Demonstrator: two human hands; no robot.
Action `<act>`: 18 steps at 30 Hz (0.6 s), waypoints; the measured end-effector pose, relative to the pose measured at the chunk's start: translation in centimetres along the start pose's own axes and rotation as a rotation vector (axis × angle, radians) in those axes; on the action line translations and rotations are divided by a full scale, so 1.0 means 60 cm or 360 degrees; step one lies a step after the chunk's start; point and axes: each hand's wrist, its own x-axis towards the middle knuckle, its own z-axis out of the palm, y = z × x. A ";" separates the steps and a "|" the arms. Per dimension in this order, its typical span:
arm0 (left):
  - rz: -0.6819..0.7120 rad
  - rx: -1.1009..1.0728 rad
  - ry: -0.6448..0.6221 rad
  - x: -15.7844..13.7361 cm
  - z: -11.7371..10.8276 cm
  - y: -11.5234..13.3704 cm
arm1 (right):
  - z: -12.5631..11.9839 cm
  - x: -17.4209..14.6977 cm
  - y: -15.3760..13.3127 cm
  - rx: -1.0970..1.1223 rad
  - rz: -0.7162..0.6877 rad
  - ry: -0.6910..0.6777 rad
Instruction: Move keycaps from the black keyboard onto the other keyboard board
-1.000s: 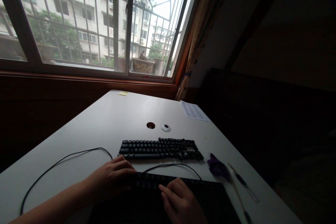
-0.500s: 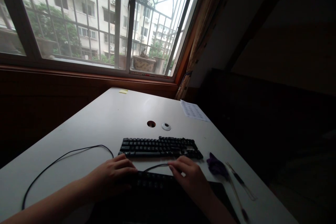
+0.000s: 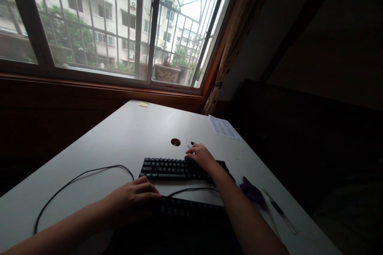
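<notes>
My left hand rests with bent fingers on the left end of a dark keyboard close to my body; much of it is lost in shadow. Farther back lies a block of black keycaps in rows, like a second keyboard. Over its back row reaches my right hand, thumb and forefinger slightly apart at the top keys. Nothing shows clearly between those fingertips. Just beyond them sits a white round cap, partly covered by the hand. A black cable runs between the two sets of keys.
More cable loops across the white desk on the left. To the right lie a purple cloth and a wire tool with a dark handle. A round hole, a printed sheet and a yellow note are farther back.
My right hand has moved forward from the cable and near keyboard to the back row of the keycaps. My left hand keeps its place on the near keyboard. The view has shifted slightly.
</notes>
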 end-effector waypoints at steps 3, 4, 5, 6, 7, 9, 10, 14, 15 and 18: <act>-0.0021 -0.0001 -0.0033 -0.001 0.000 0.000 | 0.010 0.014 0.015 0.0017 -0.0014 -0.0088; -0.0032 0.0000 -0.0045 -0.002 0.001 0.000 | 0.011 0.016 0.019 0.0025 -0.0021 -0.0114; -0.0047 0.0004 -0.0053 -0.002 0.001 0.000 | 0.011 0.018 0.022 0.0032 -0.0028 -0.0141; -0.0054 0.0007 -0.0055 -0.003 0.002 -0.001 | 0.011 0.020 0.024 0.0039 -0.0035 -0.0165; -0.0055 0.0008 -0.0053 -0.003 0.002 -0.002 | 0.010 0.022 0.026 0.0043 -0.0041 -0.0186; -0.0034 -0.0003 -0.0042 -0.003 0.003 -0.002 | 0.009 0.026 0.027 0.0050 -0.0050 -0.0216; -0.0026 -0.0010 -0.0037 -0.003 0.003 -0.002 | 0.009 0.029 0.027 0.0052 -0.0053 -0.0223; -0.0038 -0.0007 -0.0009 -0.002 0.002 0.001 | 0.012 0.036 0.026 0.0054 -0.0060 -0.0225; -0.0043 -0.0002 -0.0013 -0.002 0.002 0.002 | 0.013 0.037 0.026 0.0055 -0.0060 -0.0222; -0.0031 0.0005 -0.0009 -0.001 0.002 0.002 | 0.013 0.035 0.025 0.0063 -0.0050 -0.0199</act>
